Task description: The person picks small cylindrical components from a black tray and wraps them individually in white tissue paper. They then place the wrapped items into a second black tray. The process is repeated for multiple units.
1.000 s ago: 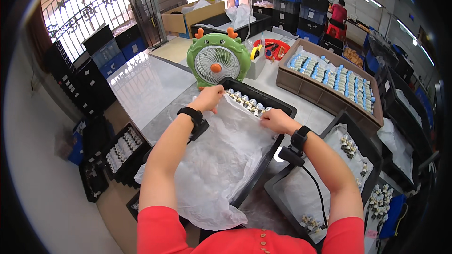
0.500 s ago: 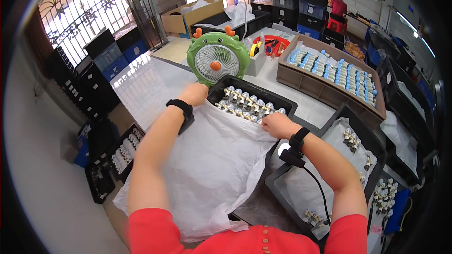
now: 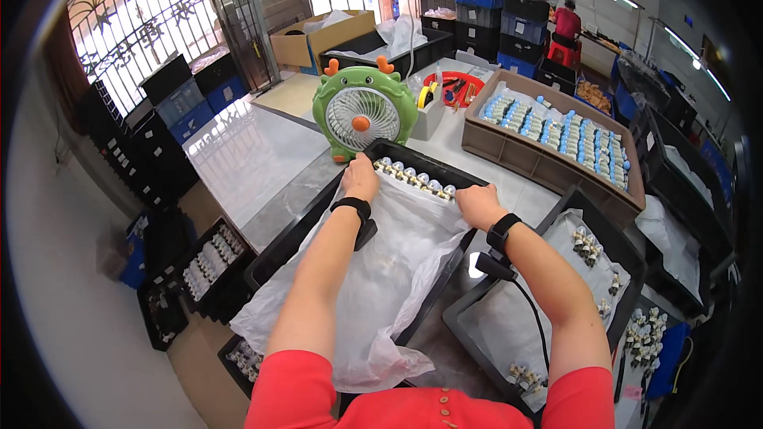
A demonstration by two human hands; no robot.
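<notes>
A thin white plastic sheet [image 3: 358, 270] lies over a long black tray [image 3: 318, 210], its near end hanging over the tray's front. At the tray's far end a row of small metal fittings with pale round tops [image 3: 413, 177] shows beyond the sheet's edge. My left hand [image 3: 361, 179] pinches the sheet's far left corner by the tray's left wall. The right corner is gripped by my right hand [image 3: 480, 206], close to the right wall. Both hands are closed, and the sheet is stretched between them. What lies beneath it is hidden.
A green cartoon fan [image 3: 362, 111] stands just beyond the tray. At the right are a brown crate [image 3: 548, 163] of blue-capped parts and a black tray [image 3: 457, 322] with a few fittings on white sheeting. A red dish [image 3: 469, 83] of tools sits behind. Someone sits far off.
My left hand has moved right and nearer, bringing the sheet's corner inside the tray. The sheet now covers more fittings, leaving one far row showing, and the tray's left wall has come into sight.
</notes>
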